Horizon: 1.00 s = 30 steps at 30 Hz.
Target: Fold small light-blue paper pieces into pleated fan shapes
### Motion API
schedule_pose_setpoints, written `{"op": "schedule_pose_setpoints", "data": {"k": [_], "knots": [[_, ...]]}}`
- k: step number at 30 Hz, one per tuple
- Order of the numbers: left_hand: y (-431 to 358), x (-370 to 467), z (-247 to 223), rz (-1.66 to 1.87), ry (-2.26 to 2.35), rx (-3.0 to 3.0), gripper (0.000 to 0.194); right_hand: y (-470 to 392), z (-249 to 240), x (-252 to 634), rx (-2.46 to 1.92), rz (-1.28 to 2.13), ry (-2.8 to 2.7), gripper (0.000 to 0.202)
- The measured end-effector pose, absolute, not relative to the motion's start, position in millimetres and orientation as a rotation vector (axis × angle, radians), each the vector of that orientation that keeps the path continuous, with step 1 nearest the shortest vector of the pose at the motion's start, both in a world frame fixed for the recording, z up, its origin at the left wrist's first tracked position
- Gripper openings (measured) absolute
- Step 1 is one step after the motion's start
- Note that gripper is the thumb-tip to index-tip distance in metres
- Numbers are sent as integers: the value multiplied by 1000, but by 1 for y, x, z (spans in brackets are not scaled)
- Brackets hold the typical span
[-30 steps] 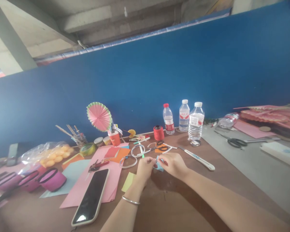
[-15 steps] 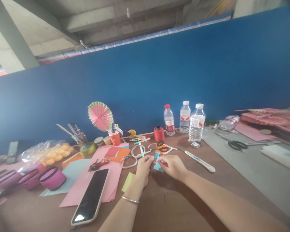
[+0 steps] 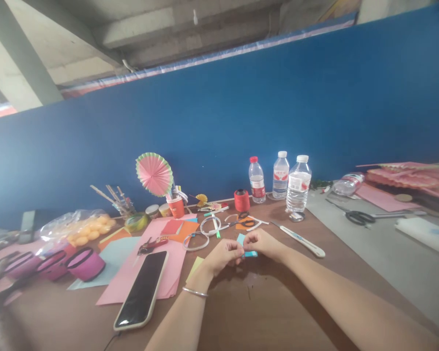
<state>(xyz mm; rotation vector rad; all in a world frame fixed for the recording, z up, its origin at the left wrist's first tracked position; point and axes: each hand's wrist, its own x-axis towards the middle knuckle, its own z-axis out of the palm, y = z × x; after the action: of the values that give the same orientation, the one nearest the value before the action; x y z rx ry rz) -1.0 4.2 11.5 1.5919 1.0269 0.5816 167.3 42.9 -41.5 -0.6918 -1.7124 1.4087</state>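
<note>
Over the brown table, my left hand [image 3: 224, 254] and my right hand [image 3: 266, 245] meet, fingertips almost touching. Both are closed in a pinch on a small piece of light blue paper [image 3: 251, 254], whose lower strip pokes out beneath my right fingers. Another blue corner shows above the fingers; whether it belongs to the same piece I cannot tell. My fingers hide most of the paper. A silver bangle [image 3: 195, 291] circles my left wrist. Partly behind that wrist lies a yellow-green paper [image 3: 195, 268].
Beyond my hands lie scissors [image 3: 247, 223] and white tape rings [image 3: 196, 241]. A white craft knife [image 3: 303, 241] rests to the right. Bottles [image 3: 299, 185] stand by the blue partition [image 3: 205, 136]. Left are a phone [image 3: 142, 290], pink sheets [image 3: 113, 291] and a paper fan [image 3: 154, 174] in a cup.
My hands have come closer together and slightly lower. The blue paper has turned, with a strip now lying crosswise below my right fingers. The view has shifted slightly.
</note>
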Motion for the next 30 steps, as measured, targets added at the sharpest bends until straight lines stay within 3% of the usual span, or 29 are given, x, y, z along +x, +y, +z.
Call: {"op": "schedule_pose_setpoints", "data": {"k": [7, 12, 18, 23, 30], "knots": [[7, -2, 2, 471, 1228, 1710, 30, 39, -37, 164, -763, 1256, -1810, 20], [8, 6, 2, 630, 1406, 1588, 32, 24, -26, 165, -1023, 687, -1867, 16], [15, 5, 0, 761, 1483, 1461, 25, 17, -31, 163, -884, 127, -2006, 20], [16, 5, -2, 905, 1394, 1402, 26, 19, -34, 162, -819, 28, -2002, 20], [14, 5, -5, 992, 1315, 1339, 31, 19, -33, 162, -920, 178, -1985, 19]]}}
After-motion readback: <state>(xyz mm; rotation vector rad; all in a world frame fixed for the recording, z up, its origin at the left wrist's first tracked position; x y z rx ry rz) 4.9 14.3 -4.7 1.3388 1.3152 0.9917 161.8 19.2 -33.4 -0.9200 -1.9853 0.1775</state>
